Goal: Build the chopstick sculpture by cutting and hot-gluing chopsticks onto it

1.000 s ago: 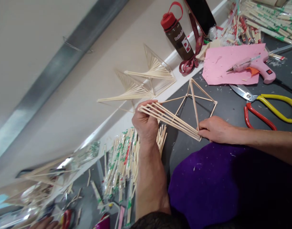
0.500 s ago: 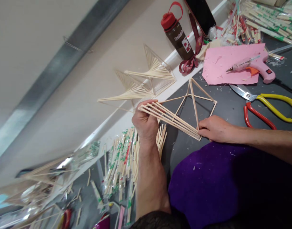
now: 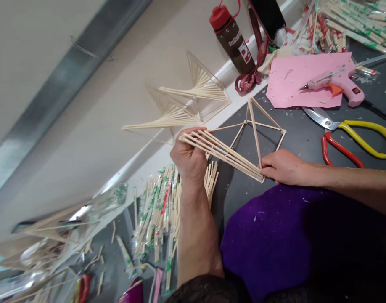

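Note:
A frame of wooden chopsticks (image 3: 229,156) is held between my two hands above the grey table. Several of its sticks fan out to the left and meet near its lower right corner; other sticks form open triangles behind. My left hand (image 3: 190,153) is closed around the fanned ends, its fingertips partly hidden behind the sticks. With thumb and fingers, my right hand (image 3: 283,167) pinches the frame at the corner where the sticks come together. Both hands touch only this frame.
A pink glue gun (image 3: 344,84) lies on pink paper (image 3: 286,78). Nearby are scissors (image 3: 331,124) with red and yellow handles and a dark bottle (image 3: 233,46). A finished-looking stick structure (image 3: 199,94) stands by the wall. Wrapped chopsticks (image 3: 155,210) lie left.
The whole view has shifted slightly, so things sit a little higher and further left. Both hands keep the same hold on the chopstick frame.

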### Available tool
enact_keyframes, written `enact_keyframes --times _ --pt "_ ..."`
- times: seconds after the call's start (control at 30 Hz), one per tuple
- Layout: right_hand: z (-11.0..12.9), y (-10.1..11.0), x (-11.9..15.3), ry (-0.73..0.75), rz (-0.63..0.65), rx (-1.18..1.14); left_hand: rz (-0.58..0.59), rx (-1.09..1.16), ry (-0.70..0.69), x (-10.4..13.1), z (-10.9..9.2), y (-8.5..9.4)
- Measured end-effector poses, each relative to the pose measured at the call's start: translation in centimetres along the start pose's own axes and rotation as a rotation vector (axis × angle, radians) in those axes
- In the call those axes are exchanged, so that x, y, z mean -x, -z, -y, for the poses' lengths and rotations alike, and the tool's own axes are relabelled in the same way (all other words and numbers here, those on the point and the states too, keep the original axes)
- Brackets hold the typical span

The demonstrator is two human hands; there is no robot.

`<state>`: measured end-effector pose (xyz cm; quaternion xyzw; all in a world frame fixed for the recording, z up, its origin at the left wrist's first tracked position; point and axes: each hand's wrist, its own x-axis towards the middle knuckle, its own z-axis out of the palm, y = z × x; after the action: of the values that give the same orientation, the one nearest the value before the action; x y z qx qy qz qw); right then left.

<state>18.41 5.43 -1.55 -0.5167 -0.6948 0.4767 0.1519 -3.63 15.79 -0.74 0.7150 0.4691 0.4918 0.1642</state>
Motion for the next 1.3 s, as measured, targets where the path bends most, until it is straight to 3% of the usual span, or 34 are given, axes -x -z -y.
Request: enact_keyframes --times 1.3 --pt "0.07 -0.11 0.16 -0.028 -0.016 0.006 -0.004 0.196 0.034 0.02 -0.12 -0.17"
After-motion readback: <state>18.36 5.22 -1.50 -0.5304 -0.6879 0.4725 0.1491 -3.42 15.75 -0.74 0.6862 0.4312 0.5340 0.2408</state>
